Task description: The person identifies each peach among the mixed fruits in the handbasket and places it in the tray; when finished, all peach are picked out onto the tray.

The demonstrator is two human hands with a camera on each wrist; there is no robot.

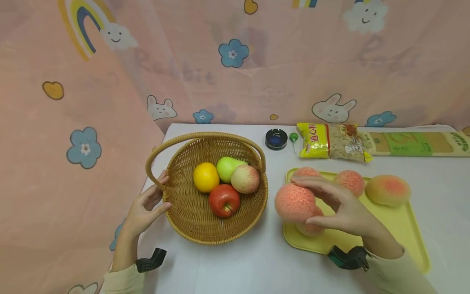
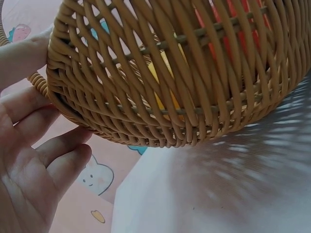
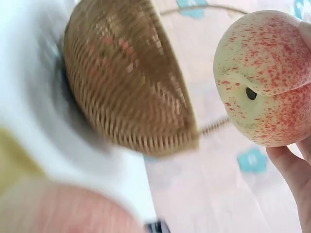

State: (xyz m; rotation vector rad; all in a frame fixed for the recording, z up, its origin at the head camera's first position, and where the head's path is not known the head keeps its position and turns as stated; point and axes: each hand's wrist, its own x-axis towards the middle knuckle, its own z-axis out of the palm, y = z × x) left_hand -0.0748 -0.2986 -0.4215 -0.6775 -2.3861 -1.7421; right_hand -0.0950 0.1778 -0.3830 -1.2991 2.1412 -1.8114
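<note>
A brown wicker basket [image 1: 185, 216] with a hooped handle stands on the left, holding a yellow orange-like fruit [image 1: 206, 177], a green pear [image 1: 227, 166], a pale peach [image 1: 245, 179] and a red apple [image 1: 224, 200]. My left hand [image 1: 142, 210] grips its left rim by the foot of the handle; the left wrist view shows thumb and fingers at the woven edge [image 2: 73, 104]. Between thumb and fingers, my right hand [image 1: 346, 214] holds a pink speckled peach [image 1: 295, 203] over the tray's left edge. In the right wrist view this peach [image 3: 267, 80] shows its crease and a dark hole.
A yellow tray [image 1: 400, 232] on the right carries several more peaches, one of them flat [image 1: 388, 190]. Along the back lie a round dark tin [image 1: 276, 139], a green lollipop [image 1: 293, 137], a yellow food bag [image 1: 332, 142] and a long flat pack [image 1: 418, 143]. A printed curtain hangs behind.
</note>
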